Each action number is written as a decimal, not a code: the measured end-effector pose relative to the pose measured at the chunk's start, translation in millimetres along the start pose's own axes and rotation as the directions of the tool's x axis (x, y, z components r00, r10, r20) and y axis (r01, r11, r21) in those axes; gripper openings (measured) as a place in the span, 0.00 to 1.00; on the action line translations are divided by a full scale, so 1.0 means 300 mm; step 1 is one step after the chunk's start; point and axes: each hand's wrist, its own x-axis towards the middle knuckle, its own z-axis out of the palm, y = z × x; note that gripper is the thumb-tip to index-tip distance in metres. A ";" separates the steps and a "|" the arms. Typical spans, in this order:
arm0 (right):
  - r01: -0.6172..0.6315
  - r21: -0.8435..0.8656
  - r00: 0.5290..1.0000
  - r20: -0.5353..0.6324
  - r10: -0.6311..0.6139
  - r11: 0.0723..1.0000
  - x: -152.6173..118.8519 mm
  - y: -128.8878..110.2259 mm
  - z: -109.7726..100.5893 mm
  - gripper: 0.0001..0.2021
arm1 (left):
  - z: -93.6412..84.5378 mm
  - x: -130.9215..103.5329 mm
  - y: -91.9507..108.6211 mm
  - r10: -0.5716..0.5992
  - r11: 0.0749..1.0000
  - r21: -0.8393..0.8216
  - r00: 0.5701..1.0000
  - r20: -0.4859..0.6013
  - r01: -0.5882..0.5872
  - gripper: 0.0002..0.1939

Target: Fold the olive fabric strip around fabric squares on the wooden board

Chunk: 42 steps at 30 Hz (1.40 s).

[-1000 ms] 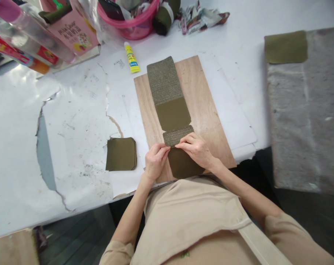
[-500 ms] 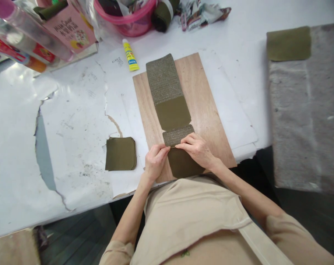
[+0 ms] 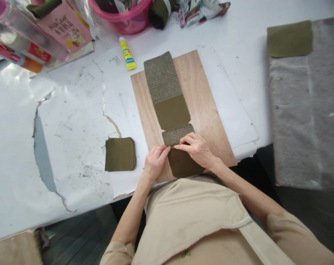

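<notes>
A smooth olive fabric piece [image 3: 185, 163] lies at the near edge of a wooden board [image 3: 204, 92], its far edge against a ribbed, speckled green strip [image 3: 178, 135]. At that seam my left hand [image 3: 155, 159] pinches the left end of the olive piece's edge between thumb and finger. My right hand [image 3: 196, 149] is closed along the same edge just to the right, its fingertips nearly touching the left ones. Farther up the board lies another olive panel [image 3: 172, 112] joined to a longer ribbed piece [image 3: 161, 77].
Left of the board sits a stack of olive pieces [image 3: 120, 154]. A yellow glue tube [image 3: 128, 54] lies beyond it, near a pink basket [image 3: 122, 20] and bottles [image 3: 34, 33]. At right is a grey felt-like slab [image 3: 307, 121] with an olive piece [image 3: 289, 39] on it.
The view has shifted slightly. Both hands stay at the seam, with only a very small movement of the fingers along the edge.
</notes>
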 end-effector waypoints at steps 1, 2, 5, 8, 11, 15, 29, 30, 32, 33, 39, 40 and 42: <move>0.004 -0.002 1.000 0.003 -0.004 1.000 -0.001 0.001 0.000 0.13 | -0.002 0.001 0.000 0.010 1.000 0.006 1.000 0.003 -0.010 0.13; 0.007 -0.002 1.000 0.006 -0.007 1.000 -0.002 0.001 0.001 0.13 | -0.004 0.003 0.000 0.018 1.000 0.013 1.000 0.006 -0.018 0.13; 0.007 0.009 1.000 0.007 -0.007 1.000 -0.003 0.003 0.004 0.14 | -0.010 0.008 0.001 0.044 0.998 0.049 0.999 0.020 -0.045 0.13; 0.010 0.004 1.000 -0.006 -0.010 1.000 -0.001 0.004 0.006 0.13 | -0.015 0.012 0.003 0.086 0.990 0.113 0.996 0.035 -0.090 0.13; 0.016 -0.016 1.000 -0.010 -0.016 1.000 0.001 0.003 0.007 0.13 | -0.020 0.017 0.004 0.118 0.980 0.154 0.992 0.048 -0.124 0.11; 0.018 -0.052 1.000 -0.009 -0.018 0.999 0.002 0.001 0.006 0.12 | -0.026 0.022 0.003 0.131 0.976 0.166 0.989 0.068 -0.141 0.11; 0.030 -0.097 0.999 -0.040 -0.034 0.995 0.004 0.002 0.015 0.10 | -0.055 -0.024 -0.023 0.085 0.980 0.166 0.988 0.128 -0.106 0.14; 0.030 -0.096 0.999 -0.041 -0.034 0.995 0.004 0.003 0.016 0.11 | -0.059 -0.027 -0.022 0.064 0.985 0.150 0.992 0.111 -0.080 0.14; 0.031 -0.093 0.999 -0.034 -0.034 0.995 0.005 0.004 0.015 0.11 | -0.061 -0.025 -0.011 0.009 0.993 0.121 0.998 0.057 -0.015 0.14; 0.032 -0.093 0.999 -0.030 -0.034 0.995 0.005 0.003 0.014 0.11 | -0.059 -0.021 0.000 -0.015 0.994 0.106 0.999 0.033 0.011 0.15; 0.020 -0.074 1.000 -0.011 -0.021 0.997 0.012 0.002 0.002 0.10 | -0.001 0.008 0.064 0.004 0.998 0.058 0.997 0.073 -0.009 0.18; 0.017 -0.057 1.000 -0.013 -0.017 0.998 0.015 0.004 -0.001 0.10 | 0.006 0.008 0.067 0.002 0.998 0.061 0.998 0.068 -0.006 0.18; 0.010 -0.001 1.000 -0.015 -0.010 1.000 0.019 0.011 -0.007 0.10 | 0.014 0.006 0.068 -0.007 0.998 0.066 0.999 0.049 0.003 0.17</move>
